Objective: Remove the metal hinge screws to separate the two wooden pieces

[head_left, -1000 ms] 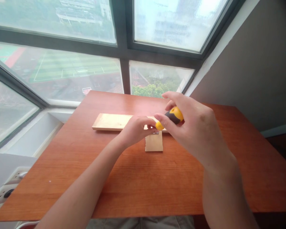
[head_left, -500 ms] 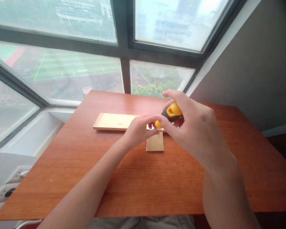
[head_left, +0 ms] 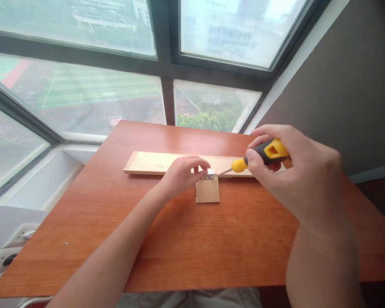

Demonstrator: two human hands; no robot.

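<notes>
My right hand [head_left: 303, 179] grips the black-and-yellow handle of a screwdriver [head_left: 239, 165], its thumb and fingers wrapped round it. The shaft points left and slightly down, and its tip is at the right side of a small metal bracket [head_left: 209, 174]. Thumb and forefinger of my left hand [head_left: 181, 174] pinch the bracket from the left, covering part of it. Beneath it lies a short wooden piece [head_left: 207, 192], whose far end meets a long pale wooden board [head_left: 150, 161]. The right part of the board is partly behind the screwdriver and my right hand.
Both boards lie on a reddish-brown wooden table [head_left: 192, 248]. Windows with a dark frame [head_left: 168, 72] rise beyond it, and a grey wall [head_left: 346, 94] is at the right. Power sockets [head_left: 11, 259] sit low on the left beside the table edge.
My right hand has drawn back to the right with the screwdriver, so its shaft and the bracket now show. My left hand stays at nearly the same place.
</notes>
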